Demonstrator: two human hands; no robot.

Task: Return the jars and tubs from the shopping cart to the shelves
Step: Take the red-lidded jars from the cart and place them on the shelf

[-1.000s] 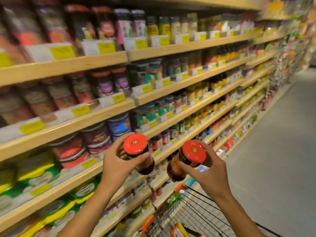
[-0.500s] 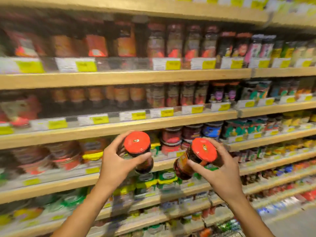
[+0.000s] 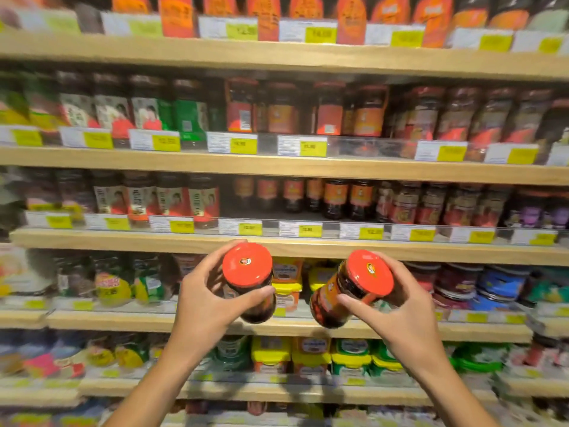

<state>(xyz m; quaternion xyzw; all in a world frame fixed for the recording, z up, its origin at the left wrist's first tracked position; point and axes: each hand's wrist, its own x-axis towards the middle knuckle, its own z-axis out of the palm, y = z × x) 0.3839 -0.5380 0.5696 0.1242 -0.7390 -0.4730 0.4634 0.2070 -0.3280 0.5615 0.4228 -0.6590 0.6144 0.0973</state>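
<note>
My left hand grips a dark sauce jar with a red lid, its lid turned toward me. My right hand grips a second red-lidded jar with an orange label, tilted to the left. Both jars hover in front of the wooden shelves, level with the third shelf edge. On the shelf above them stand similar orange-labelled jars, set back behind a bare strip of shelf. The shopping cart is out of view.
Wooden shelves packed with jars, tubs and pouches fill the view, with white and yellow price tags along each edge. Yellow-lidded tubs sit just behind the held jars. Green and yellow tubs fill the shelf below.
The view has swung left and up from the aisle and cart to face the shelves squarely. Both hands keep hold of their jars and have risen slightly toward the shelf.
</note>
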